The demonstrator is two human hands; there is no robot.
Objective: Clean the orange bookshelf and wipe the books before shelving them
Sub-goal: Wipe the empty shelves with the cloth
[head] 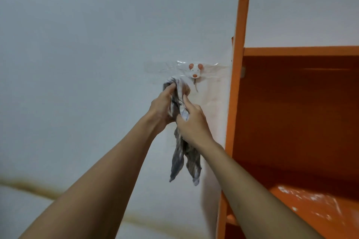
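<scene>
hands: 2, both raised in front of the wall, close together on one cloth
left hand [162, 105]: fingers curled round the bunched upper part of the cloth
right hand [191, 120]: gripping the same cloth just below and to the right, thumb pointing up along the fabric
cloth: 1, crumpled grey-and-white rag [181, 161]; two loose tails hang below the hands, in front of the wall
cloth position: left of the bookshelf, apart from it; its top sits just beside the hook, can't tell if it's caught on it
hook: 1, small white mouse-shaped wall hook with orange ears and nose [195, 71]
tape: 1 wide strip of clear glossy tape [169, 67] across the hook, stuck flat to the wall, reaching the bookshelf upright
bookshelf: 1, orange painted wooden bookshelf [240, 64], right of frame, its tall side post against the wall
shelf boards: 2 in view, top board [301, 51] and lower board [310, 205]
lower board surface: glossy, whitish glare patches
wall: plain white painted wall [77, 44], fills the left and top
bottom left: pale blurred surface with a brownish seam [29, 186]; can't tell what it is
</scene>
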